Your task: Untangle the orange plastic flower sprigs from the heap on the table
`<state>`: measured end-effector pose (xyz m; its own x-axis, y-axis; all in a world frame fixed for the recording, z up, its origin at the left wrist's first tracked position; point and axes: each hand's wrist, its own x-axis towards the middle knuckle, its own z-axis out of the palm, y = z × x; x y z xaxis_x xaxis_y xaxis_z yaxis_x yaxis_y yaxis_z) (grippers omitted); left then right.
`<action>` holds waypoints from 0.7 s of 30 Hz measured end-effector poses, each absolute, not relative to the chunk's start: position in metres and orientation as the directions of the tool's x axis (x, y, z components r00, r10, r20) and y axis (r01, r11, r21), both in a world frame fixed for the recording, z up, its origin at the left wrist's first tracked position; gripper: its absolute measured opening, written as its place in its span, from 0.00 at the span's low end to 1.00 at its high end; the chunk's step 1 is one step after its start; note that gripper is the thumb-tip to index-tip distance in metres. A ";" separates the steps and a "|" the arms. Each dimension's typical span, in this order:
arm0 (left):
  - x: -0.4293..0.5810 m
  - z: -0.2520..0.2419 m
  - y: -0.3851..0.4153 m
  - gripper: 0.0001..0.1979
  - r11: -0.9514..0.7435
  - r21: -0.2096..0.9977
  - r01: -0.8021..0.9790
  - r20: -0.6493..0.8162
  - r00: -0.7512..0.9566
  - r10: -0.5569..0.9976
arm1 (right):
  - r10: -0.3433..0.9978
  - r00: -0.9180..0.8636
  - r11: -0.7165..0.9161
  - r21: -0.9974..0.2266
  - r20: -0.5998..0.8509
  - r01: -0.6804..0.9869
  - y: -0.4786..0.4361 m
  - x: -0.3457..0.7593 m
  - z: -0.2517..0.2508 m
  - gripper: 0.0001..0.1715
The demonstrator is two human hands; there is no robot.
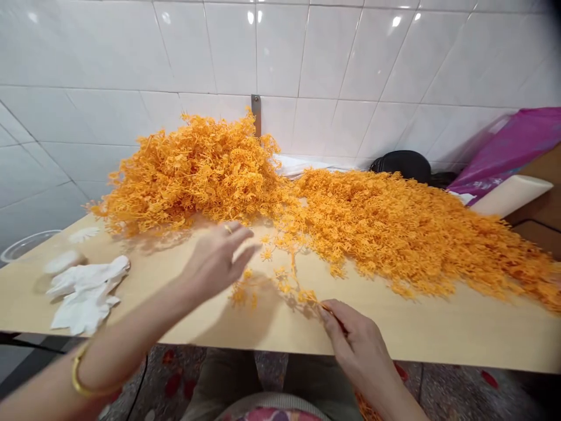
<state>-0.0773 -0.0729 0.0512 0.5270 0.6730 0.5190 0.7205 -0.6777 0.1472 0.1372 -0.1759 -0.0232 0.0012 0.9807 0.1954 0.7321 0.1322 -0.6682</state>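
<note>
My right hand (357, 336) pinches the stem end of an orange artificial flower sprig (291, 286), which spreads up and left over the table. Above the table to the left, my left hand (221, 257) has its fingers apart and holds nothing; it is slightly blurred. A few small orange blossoms (243, 292) lie just below it. Behind my left hand rises a tall heap of orange flowers (197, 169). A longer, flatter pile of the same flowers (403, 228) stretches to the right edge.
Crumpled white tissue (90, 292) and a blurred white object (65, 262) lie at the left of the table (175, 327). At the back right are a black case (403, 165), a purple bag (504, 152) and a pale roll (512, 196). A tiled wall stands behind.
</note>
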 end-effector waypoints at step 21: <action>-0.080 -0.018 -0.119 0.12 -0.570 0.202 0.796 0.560 0.384 0.734 | 0.954 0.082 0.218 -0.857 0.288 0.467 -0.175 0.150 -0.037 0.17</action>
<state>-0.0801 -0.1187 -0.0182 0.3841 0.7345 0.5595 0.7960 -0.5704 0.2024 0.1495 -0.1755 -0.0371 0.0824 0.9542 0.2878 0.4669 0.2181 -0.8570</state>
